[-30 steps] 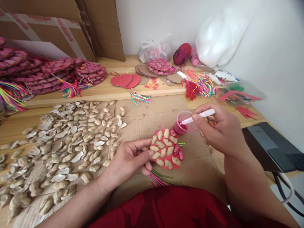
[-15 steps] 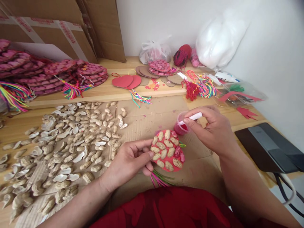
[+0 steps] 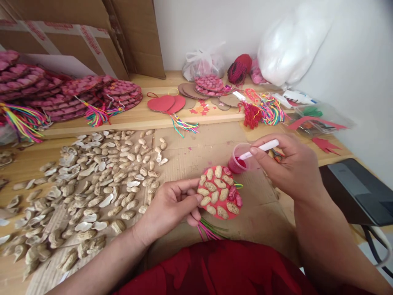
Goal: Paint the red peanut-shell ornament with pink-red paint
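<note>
A red disc (image 3: 219, 191) covered with peanut shells is pinched at its left edge by my left hand (image 3: 176, 203). Most shells on it are plain; several at its right and top are painted pink. A yellow-green loop sticks out on its right, and pink and green strings (image 3: 210, 230) hang below. My right hand (image 3: 288, 164) is closed on a white-handled brush (image 3: 260, 149). The brush's lower end is inside a small clear cup (image 3: 238, 164) of pink-red paint, just beyond the disc. Its bristles are hidden in the cup.
Peanut shells (image 3: 116, 176) spread over the left. Behind stand stacks of pink shell discs (image 3: 123, 95), red discs (image 3: 162, 103), coloured tassels (image 3: 270, 108) and a cardboard box (image 3: 61, 39). A black device (image 3: 356, 190) with cables lies at the right.
The whole view has shifted slightly. My right hand has moved a little right, and the brush handle now points farther right, its lower end still in the cup. My left hand keeps hold of the disc.
</note>
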A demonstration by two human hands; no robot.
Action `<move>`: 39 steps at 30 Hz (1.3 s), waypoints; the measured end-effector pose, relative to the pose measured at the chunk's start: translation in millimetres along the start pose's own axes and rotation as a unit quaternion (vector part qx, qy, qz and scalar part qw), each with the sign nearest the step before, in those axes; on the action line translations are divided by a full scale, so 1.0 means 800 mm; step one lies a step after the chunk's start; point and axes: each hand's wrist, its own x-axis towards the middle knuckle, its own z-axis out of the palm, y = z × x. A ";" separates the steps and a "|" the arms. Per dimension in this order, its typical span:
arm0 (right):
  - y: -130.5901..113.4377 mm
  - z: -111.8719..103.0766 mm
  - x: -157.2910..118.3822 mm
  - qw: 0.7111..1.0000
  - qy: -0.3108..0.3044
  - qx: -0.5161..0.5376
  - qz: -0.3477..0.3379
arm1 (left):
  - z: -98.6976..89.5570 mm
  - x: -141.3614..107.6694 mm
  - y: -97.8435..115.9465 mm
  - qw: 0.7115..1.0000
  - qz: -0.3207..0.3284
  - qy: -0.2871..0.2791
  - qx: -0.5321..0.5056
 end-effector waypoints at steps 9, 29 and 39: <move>-0.025 -0.012 -0.004 0.978 0.061 0.192 -0.053 | 0.005 0.000 0.012 1.000 -0.025 0.012 -0.013; -0.033 0.004 -0.010 0.970 -0.072 0.138 -0.187 | 0.007 -0.002 0.014 1.000 -0.019 0.004 0.002; -0.035 -0.001 -0.012 0.973 -0.070 0.134 -0.176 | 0.005 -0.002 0.012 1.000 -0.016 0.003 0.005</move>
